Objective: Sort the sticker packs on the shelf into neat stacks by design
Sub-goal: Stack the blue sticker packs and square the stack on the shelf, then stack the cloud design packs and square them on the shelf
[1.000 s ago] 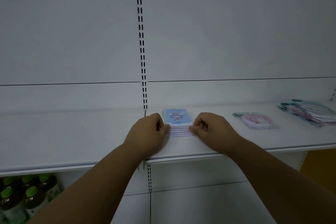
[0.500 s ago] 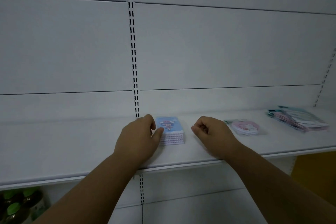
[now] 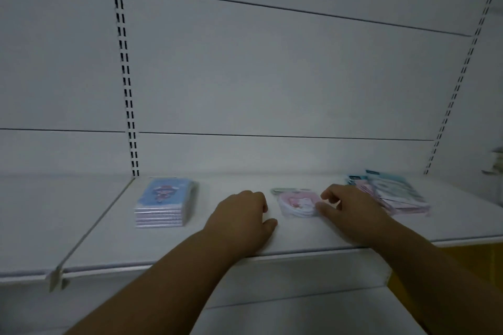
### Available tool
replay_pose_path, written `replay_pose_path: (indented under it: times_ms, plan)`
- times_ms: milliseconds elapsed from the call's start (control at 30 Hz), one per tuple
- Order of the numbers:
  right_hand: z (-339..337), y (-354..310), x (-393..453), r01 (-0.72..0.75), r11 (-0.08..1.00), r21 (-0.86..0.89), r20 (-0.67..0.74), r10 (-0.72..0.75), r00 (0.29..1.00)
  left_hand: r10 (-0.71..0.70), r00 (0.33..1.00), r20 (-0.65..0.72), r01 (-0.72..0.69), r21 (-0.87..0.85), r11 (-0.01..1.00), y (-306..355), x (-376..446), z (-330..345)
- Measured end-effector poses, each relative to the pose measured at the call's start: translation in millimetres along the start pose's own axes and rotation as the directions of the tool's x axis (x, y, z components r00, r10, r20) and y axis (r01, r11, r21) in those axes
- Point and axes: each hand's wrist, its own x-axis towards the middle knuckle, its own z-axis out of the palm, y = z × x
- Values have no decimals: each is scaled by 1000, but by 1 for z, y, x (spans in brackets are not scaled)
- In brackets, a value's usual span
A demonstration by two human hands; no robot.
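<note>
A neat stack of blue sticker packs point(image 3: 163, 202) with a cartoon figure stands on the white shelf point(image 3: 109, 236), left of both hands. A small pile of round pink sticker packs point(image 3: 298, 202) lies in the middle. My right hand point(image 3: 351, 212) touches the pink pile's right edge with thumb and fingers spread. My left hand point(image 3: 242, 219) rests on the shelf just left of the pink pile, fingers curled, holding nothing. A loose pile of teal and pink packs point(image 3: 392, 193) lies at the right, partly behind my right hand.
The white back panel with slotted uprights point(image 3: 126, 90) rises behind the shelf. A shelf seam and bracket point(image 3: 55, 277) sit at the left front. A yellow surface point(image 3: 441, 255) shows below the shelf at the right.
Both hands left the blue stack and moved right to the round pink pile. The view shifted right, so the blue stack now sits left of the hands.
</note>
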Motion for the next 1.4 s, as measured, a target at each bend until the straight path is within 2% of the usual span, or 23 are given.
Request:
replay_pose_path:
  times_ms: [67, 133, 300, 433, 600, 833, 1100, 1400]
  plan:
    - [6, 14, 1, 9, 1000, 13, 47, -9, 999, -56, 998, 11, 55, 95, 994, 12, 12, 16]
    - [10, 24, 2, 57, 998, 35, 43, -59, 997, -87, 996, -2, 87, 116, 989, 24, 21, 28]
    - [15, 23, 6, 196, 979, 60, -26, -195, 980, -174, 982, -74, 176, 21, 984, 41, 29, 35]
    - [15, 12, 4, 212, 971, 112, -8, -213, 977, -255, 961, -104, 252, -43, 967, 39, 21, 27]
    - [21, -8, -2, 261, 951, 164, -7, -263, 965, -300, 948, -109, 298, -34, 954, 21, 2, 12]
    - [22, -26, -9, 198, 946, 255, 27, -212, 977, -266, 960, -86, 258, -92, 962, 2, -12, 1]
    - [23, -24, -18, 284, 947, 148, -34, -282, 959, -197, 969, -150, 183, -101, 978, -1, -18, 7]
    - [25, -27, -12, 298, 948, 115, -36, -296, 955, -223, 962, -160, 208, -103, 973, 2, -19, 6]
